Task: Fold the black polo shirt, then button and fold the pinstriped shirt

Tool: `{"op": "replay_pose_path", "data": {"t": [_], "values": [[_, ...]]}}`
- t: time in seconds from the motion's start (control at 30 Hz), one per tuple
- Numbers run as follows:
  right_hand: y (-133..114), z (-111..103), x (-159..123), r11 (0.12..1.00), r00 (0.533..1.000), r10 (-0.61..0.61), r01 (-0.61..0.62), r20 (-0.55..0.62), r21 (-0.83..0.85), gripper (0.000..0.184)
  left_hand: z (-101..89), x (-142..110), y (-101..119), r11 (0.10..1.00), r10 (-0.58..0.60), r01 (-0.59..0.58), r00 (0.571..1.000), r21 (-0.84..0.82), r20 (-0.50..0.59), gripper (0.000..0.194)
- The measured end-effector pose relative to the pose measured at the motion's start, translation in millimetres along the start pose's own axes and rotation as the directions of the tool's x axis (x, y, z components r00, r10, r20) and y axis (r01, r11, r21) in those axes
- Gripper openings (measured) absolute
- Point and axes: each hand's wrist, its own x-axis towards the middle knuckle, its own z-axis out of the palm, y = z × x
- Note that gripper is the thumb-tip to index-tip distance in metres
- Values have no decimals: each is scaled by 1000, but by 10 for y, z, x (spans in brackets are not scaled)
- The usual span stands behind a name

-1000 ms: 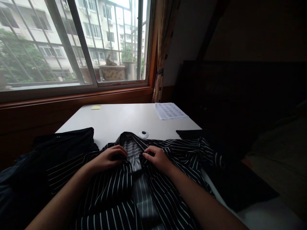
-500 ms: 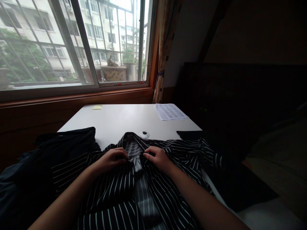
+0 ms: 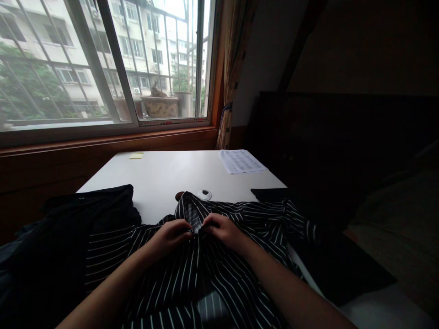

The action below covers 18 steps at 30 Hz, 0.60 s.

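A black shirt with thin white stripes (image 3: 247, 219) lies spread over the near part of a white table (image 3: 164, 171), collar pointing away from me. My left hand (image 3: 171, 235) pinches the left front edge of the shirt just below the collar. My right hand (image 3: 222, 228) pinches the right front edge. The two edges meet between my fingertips, where a small button shows. Both forearms rest on the striped cloth.
A dark garment (image 3: 85, 210) lies heaped on the table's left. A small round white object (image 3: 205, 195) sits just beyond the collar. A printed sheet (image 3: 242, 161) and a yellow sticky note (image 3: 136, 156) lie at the far edge under the window. Dark furniture stands to the right.
My hands have drawn together, pulling the shirt's two front edges closed over the grey inner lining that showed between them. The collar has bunched up slightly.
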Motion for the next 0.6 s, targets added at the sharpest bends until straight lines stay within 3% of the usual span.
{"op": "replay_pose_path", "data": {"t": [0.2, 0.37, 0.6], "values": [[-31, 40, -39, 988, 989, -150, 150, 8, -24, 9, 0, 18, -44, 999, -12, 13, 1000, 43, -20, 22], [-56, 40, -72, 960, 970, -241, 244, 38, -139, 13, 12, 21, -64, 999, 18, -17, 999, 41, -33, 20], [-99, 94, -119, 817, 923, -354, 383, 150, -432, 21, 4, 19, -65, 996, 89, -90, 995, 28, 33, 18]]}}
